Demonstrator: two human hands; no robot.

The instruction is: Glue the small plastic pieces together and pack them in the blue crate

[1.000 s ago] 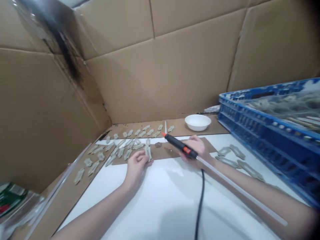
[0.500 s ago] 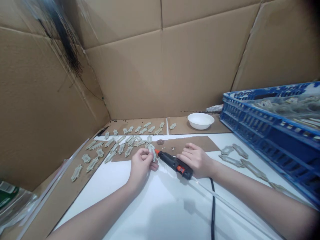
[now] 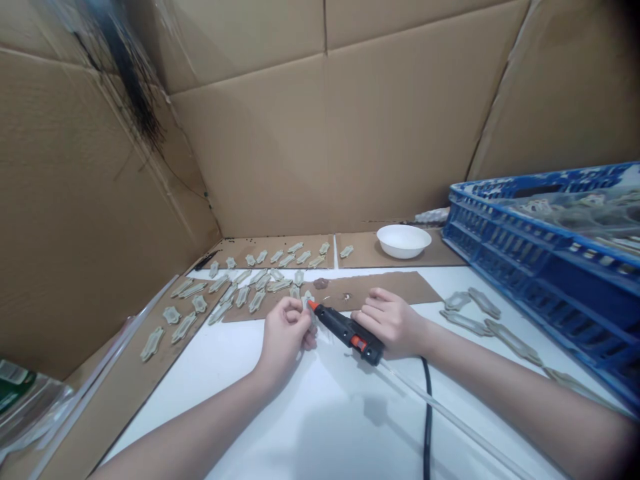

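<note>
Both hands' fingers clamp: left hand a notched piece, right hand a black plastic glue gun.

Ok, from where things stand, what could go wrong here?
The glue gun in the right hand, if hot, could burn the left hand: its orange nozzle sits right beside those fingers and the pale piece they hold. The black cord and long glue stick could also snag each other.

No readable text — the label on the plastic packet too blurred.
</note>
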